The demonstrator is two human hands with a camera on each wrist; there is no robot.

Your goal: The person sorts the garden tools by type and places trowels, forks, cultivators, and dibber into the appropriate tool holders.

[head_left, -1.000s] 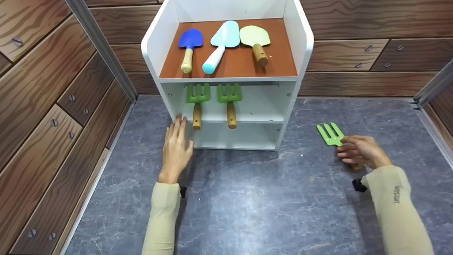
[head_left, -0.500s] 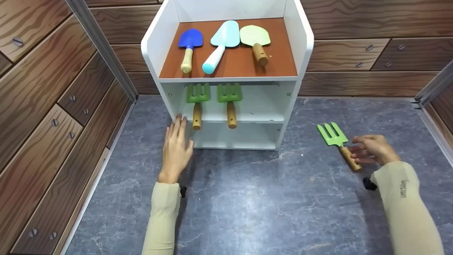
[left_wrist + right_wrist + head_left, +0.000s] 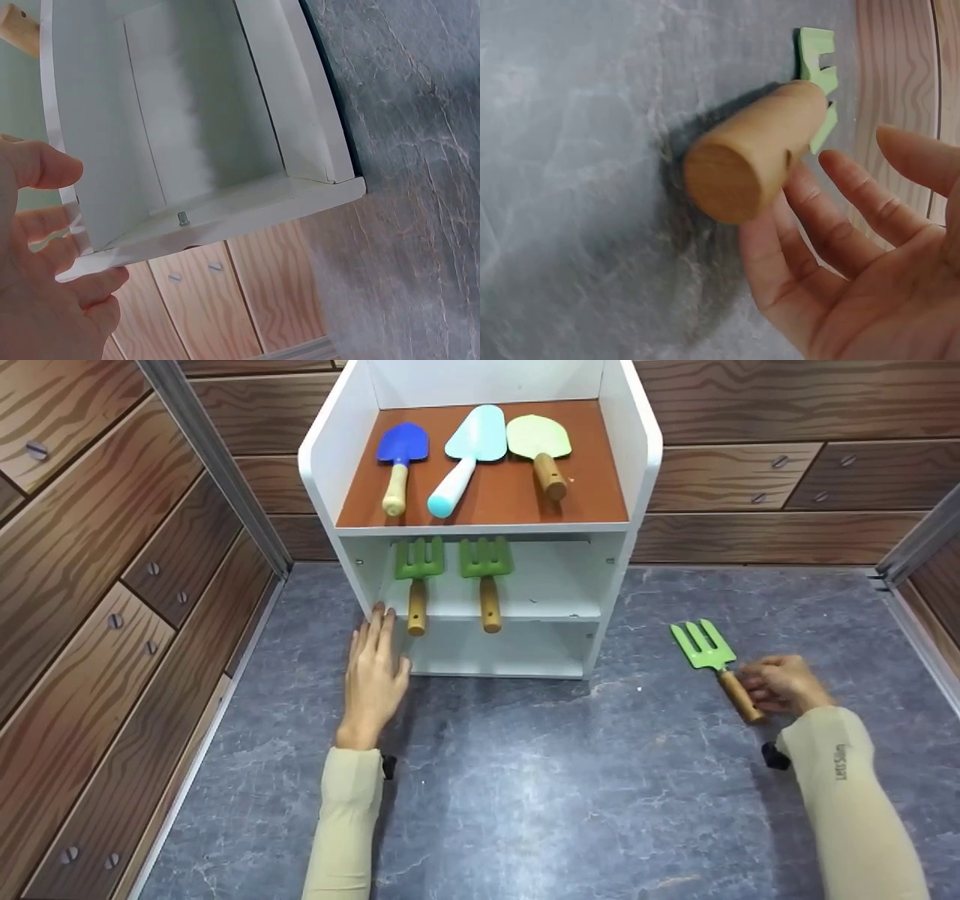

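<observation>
My left hand [image 3: 371,682] rests with fairly straight fingers on the front left edge of a white shelf unit [image 3: 632,442]. In the left wrist view its fingertips lie at the shelf corner, with the thumb [image 3: 56,166] apart from them. On the floor to the right lies a hand fork with green tines [image 3: 703,645] and a wooden handle [image 3: 739,695]. My right hand [image 3: 784,682] is beside that handle. Seen from the right wrist, its fingertips reach the handle's side while the thumb [image 3: 919,157] stands away from it.
Two more green hand forks [image 3: 417,604] [image 3: 490,604] stick out over the middle shelf's front. On the brown top lie a blue trowel [image 3: 403,442], a light blue trowel [image 3: 480,435] and a pale green trowel [image 3: 540,436]. Wood-patterned walls [image 3: 750,405] border the grey floor [image 3: 525,795].
My right hand drew back right off the hand fork, uncovering its handle, then came slightly back left toward it. The left hand stays at the shelf edge.
</observation>
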